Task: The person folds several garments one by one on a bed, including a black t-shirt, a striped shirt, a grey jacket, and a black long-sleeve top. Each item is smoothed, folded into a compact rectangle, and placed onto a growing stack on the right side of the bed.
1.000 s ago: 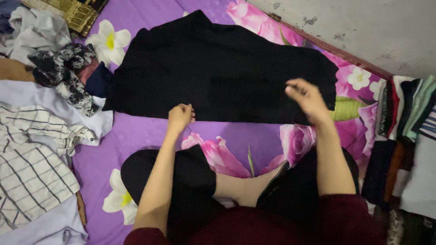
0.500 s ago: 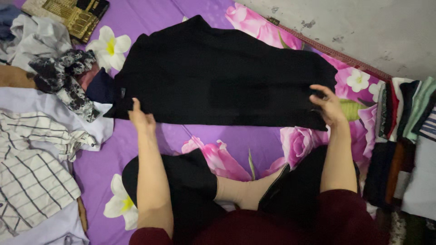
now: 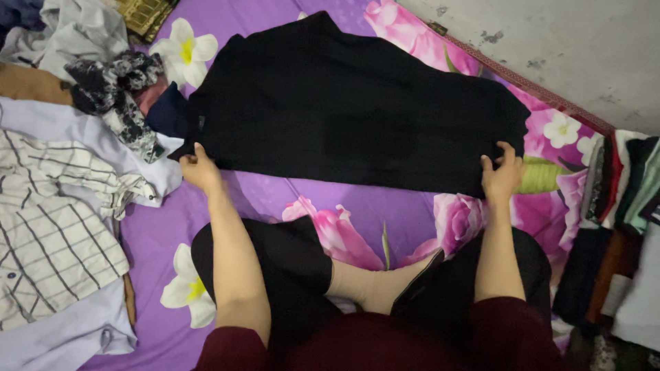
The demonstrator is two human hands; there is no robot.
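A large black garment (image 3: 350, 110) lies spread flat on a purple sheet with pink and white flowers (image 3: 357, 213). My left hand (image 3: 199, 167) grips the garment's near left corner. At the near right corner my right hand (image 3: 502, 175) pinches the edge of the cloth. I sit cross-legged just behind it, in black trousers (image 3: 289, 268) and dark red sleeves.
A heap of loose clothes lies at the left: a white checked shirt (image 3: 48, 240), pale lilac cloth (image 3: 75, 130), a black-and-white patterned piece (image 3: 113, 96). A stack of folded clothes (image 3: 625, 185) stands at the right. A grey wall (image 3: 564, 41) borders the far right.
Both hands spread outwards from the garment's near middle to its two near corners and took hold of them. The camera view shifted slightly.
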